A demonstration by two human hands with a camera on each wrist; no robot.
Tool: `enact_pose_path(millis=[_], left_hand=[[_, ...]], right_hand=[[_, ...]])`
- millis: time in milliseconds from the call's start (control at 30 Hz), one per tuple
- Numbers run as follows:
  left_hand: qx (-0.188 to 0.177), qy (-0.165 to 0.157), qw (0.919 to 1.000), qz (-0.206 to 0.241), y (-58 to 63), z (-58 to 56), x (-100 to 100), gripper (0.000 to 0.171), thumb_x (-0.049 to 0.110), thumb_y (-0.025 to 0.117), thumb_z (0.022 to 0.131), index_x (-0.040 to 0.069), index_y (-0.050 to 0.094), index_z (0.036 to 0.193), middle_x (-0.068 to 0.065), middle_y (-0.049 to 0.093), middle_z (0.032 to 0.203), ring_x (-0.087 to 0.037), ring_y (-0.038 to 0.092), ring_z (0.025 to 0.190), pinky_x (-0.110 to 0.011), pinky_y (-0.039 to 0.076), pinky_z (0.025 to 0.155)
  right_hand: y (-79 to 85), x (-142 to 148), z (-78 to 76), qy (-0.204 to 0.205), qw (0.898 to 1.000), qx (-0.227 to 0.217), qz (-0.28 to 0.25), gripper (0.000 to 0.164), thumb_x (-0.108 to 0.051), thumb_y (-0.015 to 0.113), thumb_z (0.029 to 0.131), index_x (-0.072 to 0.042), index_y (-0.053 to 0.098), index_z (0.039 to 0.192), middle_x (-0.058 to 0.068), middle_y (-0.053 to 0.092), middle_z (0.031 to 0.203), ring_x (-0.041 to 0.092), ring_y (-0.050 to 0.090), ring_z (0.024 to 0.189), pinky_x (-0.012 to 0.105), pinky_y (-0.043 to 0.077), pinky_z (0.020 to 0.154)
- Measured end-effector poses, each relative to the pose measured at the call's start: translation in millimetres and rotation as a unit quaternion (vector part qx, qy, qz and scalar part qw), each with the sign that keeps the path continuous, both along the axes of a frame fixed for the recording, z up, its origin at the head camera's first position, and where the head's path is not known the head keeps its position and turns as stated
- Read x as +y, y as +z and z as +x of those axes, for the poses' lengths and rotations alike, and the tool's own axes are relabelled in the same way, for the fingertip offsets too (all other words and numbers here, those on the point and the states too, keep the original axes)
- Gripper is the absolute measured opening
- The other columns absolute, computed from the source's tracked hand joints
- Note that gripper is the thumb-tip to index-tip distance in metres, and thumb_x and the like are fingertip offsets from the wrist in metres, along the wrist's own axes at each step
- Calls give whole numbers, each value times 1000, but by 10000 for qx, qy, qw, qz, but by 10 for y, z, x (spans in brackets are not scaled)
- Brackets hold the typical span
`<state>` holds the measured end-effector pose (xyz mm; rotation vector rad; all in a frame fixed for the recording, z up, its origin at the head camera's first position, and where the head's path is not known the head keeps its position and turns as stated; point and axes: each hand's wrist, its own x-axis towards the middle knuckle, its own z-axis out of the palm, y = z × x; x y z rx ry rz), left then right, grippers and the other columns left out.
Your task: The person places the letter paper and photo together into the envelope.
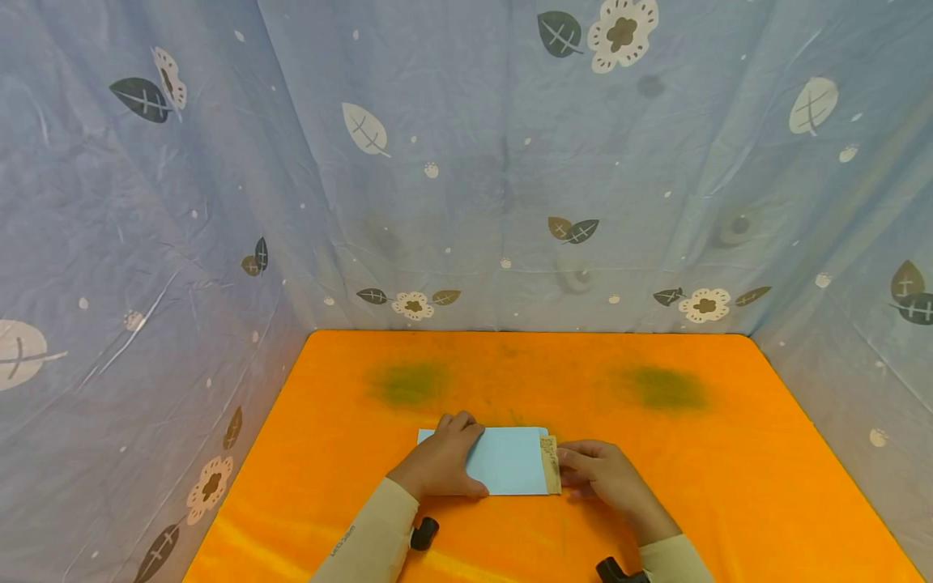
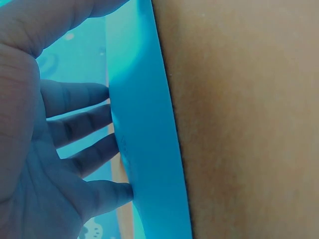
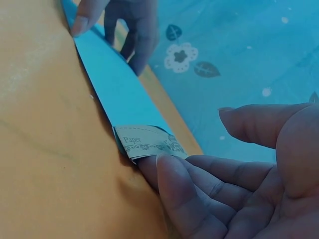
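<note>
A light blue envelope (image 1: 510, 461) lies lengthwise near the front of the table. Printed tan paper (image 1: 551, 465) sticks out of its right end, and the word "Paper" reads on it in the right wrist view. My left hand (image 1: 448, 460) grips the envelope across its left half, thumb at the near edge and fingertips at the far edge. In the left wrist view those fingertips meet the edge of the envelope (image 2: 144, 119). At the right end, my right hand (image 1: 601, 474) holds the end of the tan paper (image 3: 149, 142) between its fingers, one digit raised apart.
An orange cover (image 1: 510, 380) with two dark greenish patches lies over the table. Blue-grey curtains (image 1: 466, 186) printed with leaves and flowers stand at the back and both sides. A black wrist device (image 1: 425, 534) shows by the left sleeve, another (image 1: 618, 571) by the right.
</note>
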<state>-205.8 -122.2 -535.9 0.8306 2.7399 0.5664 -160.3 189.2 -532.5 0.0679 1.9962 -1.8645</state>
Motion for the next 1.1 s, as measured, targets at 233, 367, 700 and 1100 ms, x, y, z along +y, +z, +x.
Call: enact_pose_path(millis=[233, 367, 700, 1100], left_hand=[[-20, 17, 10000, -3, 8, 4, 1, 92, 50, 94, 81, 7, 59, 154, -4, 49, 145, -24, 44, 128, -34, 53, 96], [-21, 19, 10000, 7, 6, 3, -1, 92, 50, 94, 81, 7, 59, 154, -3, 50, 145, -24, 45, 128, -34, 53, 97], [23, -76, 10000, 0, 6, -10, -9, 91, 51, 93, 82, 7, 59, 154, -4, 50, 146, -24, 45, 127, -36, 52, 97], [-13, -40, 10000, 42, 16, -6, -11, 90, 49, 93, 82, 7, 59, 154, -4, 50, 145, -24, 44, 128, -35, 52, 97]], right_hand=[[-11, -17, 2, 84, 9999, -40, -49, 53, -30, 65, 112, 15, 63, 140, 16, 75, 111, 33, 72, 96, 42, 63, 77], [-6, -33, 1, 88, 9999, -80, -93, 54, -31, 65, 112, 14, 62, 142, 17, 74, 113, 33, 72, 96, 43, 63, 78], [-19, -100, -20, 27, 10000, -33, -55, 50, -30, 66, 112, 13, 66, 138, 15, 73, 111, 31, 72, 92, 41, 63, 76], [-22, -174, -37, -36, 10000, -45, 4, 54, -32, 70, 110, 13, 64, 139, 16, 72, 117, 31, 73, 93, 40, 63, 77]])
